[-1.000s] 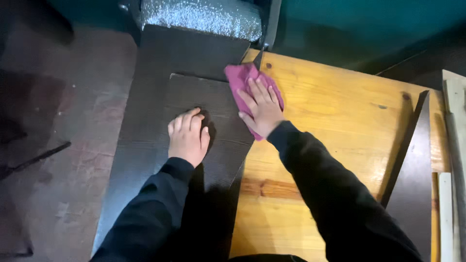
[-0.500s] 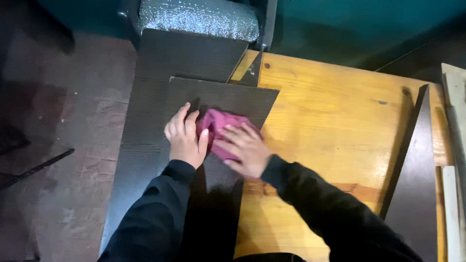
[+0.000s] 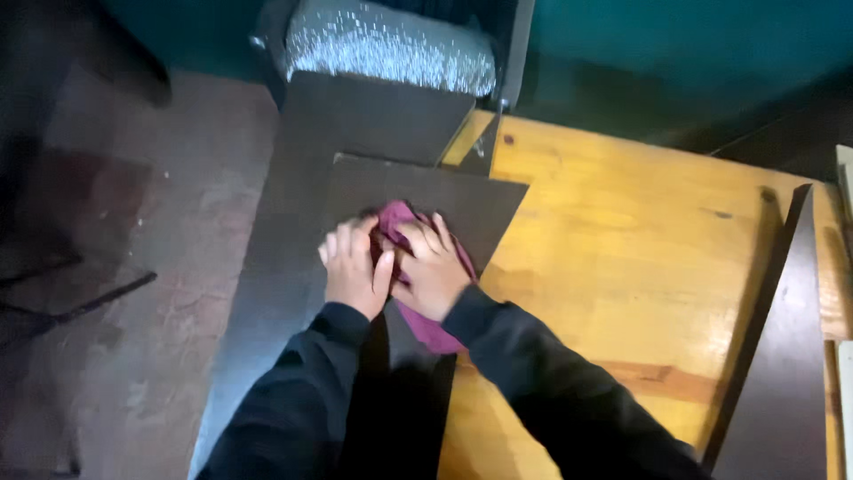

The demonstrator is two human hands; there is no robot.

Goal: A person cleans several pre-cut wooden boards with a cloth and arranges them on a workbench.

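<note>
My right hand (image 3: 435,271) has drawn the crumpled magenta cloth (image 3: 426,324) back across the dark rectangular laminate panel (image 3: 444,200), fingers spread, pressing it beside my flattened left hand (image 3: 354,271), so wiping continues.

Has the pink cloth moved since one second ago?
Yes. The cloth went from the dark panel's far right corner, by the wooden table, leftward and nearer, and now lies under the right hand.

A single head-worn view is given, aimed steeply down from close above; the wooden table (image 3: 640,258) is seen toward 3 o'clock.
</note>
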